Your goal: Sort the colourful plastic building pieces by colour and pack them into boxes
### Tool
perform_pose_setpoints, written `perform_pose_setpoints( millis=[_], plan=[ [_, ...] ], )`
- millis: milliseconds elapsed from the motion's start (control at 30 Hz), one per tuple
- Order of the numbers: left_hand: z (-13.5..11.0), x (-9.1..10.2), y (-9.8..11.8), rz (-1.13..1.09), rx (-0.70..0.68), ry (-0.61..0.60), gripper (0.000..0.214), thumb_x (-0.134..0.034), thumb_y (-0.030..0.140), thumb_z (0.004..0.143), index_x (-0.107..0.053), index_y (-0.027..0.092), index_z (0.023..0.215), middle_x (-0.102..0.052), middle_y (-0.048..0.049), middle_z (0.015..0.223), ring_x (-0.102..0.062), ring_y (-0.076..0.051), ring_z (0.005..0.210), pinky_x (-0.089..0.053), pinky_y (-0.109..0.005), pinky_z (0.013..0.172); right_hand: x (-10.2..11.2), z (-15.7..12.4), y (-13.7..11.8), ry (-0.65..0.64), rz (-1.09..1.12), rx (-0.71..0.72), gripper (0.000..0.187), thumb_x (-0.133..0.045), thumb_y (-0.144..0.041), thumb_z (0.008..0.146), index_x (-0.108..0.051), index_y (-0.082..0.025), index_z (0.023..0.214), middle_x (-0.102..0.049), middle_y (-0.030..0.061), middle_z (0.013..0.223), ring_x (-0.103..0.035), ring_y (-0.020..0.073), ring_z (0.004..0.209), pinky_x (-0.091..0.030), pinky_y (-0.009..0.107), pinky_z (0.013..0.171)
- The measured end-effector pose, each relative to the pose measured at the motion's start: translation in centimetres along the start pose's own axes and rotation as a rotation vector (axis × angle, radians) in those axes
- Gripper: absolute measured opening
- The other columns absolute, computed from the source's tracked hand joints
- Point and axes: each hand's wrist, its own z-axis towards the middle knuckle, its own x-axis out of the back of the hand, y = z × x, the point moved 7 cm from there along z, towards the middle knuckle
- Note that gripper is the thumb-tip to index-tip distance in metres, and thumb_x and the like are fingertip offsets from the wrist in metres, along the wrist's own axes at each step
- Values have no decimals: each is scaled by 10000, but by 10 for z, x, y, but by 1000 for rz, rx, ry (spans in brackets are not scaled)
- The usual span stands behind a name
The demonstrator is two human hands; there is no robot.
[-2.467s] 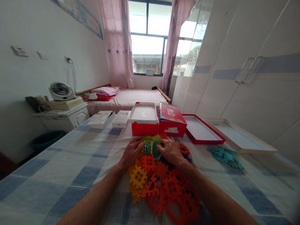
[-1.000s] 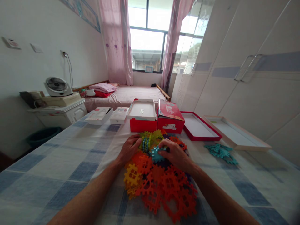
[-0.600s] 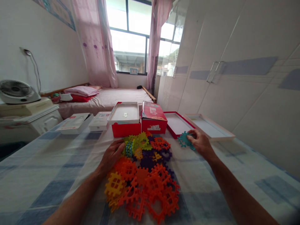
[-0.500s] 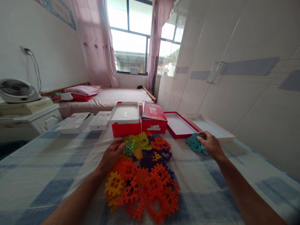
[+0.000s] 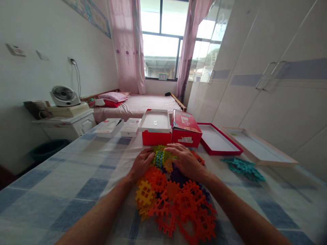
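In the head view, my left hand (image 5: 141, 165) is curled against the left side of a row of teal and green interlocking plastic pieces (image 5: 160, 159), its thumb on the near side. My right hand (image 5: 187, 161) reaches over the yellow-green pieces (image 5: 168, 156) just right of that row, fingers stretched out and nothing visibly gripped. Its palm hides part of the pile. Nearer to me lie many orange pieces (image 5: 172, 190), with yellow pieces (image 5: 145, 193) at their left and purple pieces (image 5: 178, 175) partly underneath. A separate heap of teal pieces (image 5: 244, 168) rests off to the right.
Behind the pile stand a red box (image 5: 187, 132) and an open white-and-red box (image 5: 156, 137). Further left are two white boxes (image 5: 108, 127). A red-rimmed tray (image 5: 221, 151) and a pale tray (image 5: 276, 161) lie right. A checked cloth (image 5: 87, 187) covers the table.
My right hand has let go of the teal pieces at the right and moved left to the main pile. My left hand stays by the teal-green row. The view has turned left.
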Motion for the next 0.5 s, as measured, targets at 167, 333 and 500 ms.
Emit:
perform_pose_setpoints(
  millis=[167, 333, 500],
  plan=[
    [-1, -1, 4, 43, -49, -4, 341, -489, 420, 847, -717, 180, 928, -637, -71, 1087, -562, -208, 1049, -403, -318, 956, -24, 8, -5, -103, -140, -74, 448, -501, -153, 791, -517, -210, 1235, -586, 66, 1209, -455, 214, 1166, -325, 380, 977],
    [0, -1, 0, 35, -35, 19, 366, -447, 412, 872, -723, 175, 841, -639, -67, 1092, -567, -208, 1035, -402, -311, 945, -12, -6, 8, -78, -267, -225, 370, -575, -273, 790, -578, -205, 1154, -611, 89, 1127, -457, 259, 1136, -327, 406, 940],
    [0, -2, 1, 25, -56, 3, 362, -450, 416, 872, -723, 182, 830, -635, -62, 1103, -569, -198, 1030, -412, -292, 936, -31, 2, 2, -51, -168, -203, 530, -615, -390, 773, -501, -195, 1252, -575, 85, 1217, -422, 263, 1190, -307, 414, 973]
  ],
)
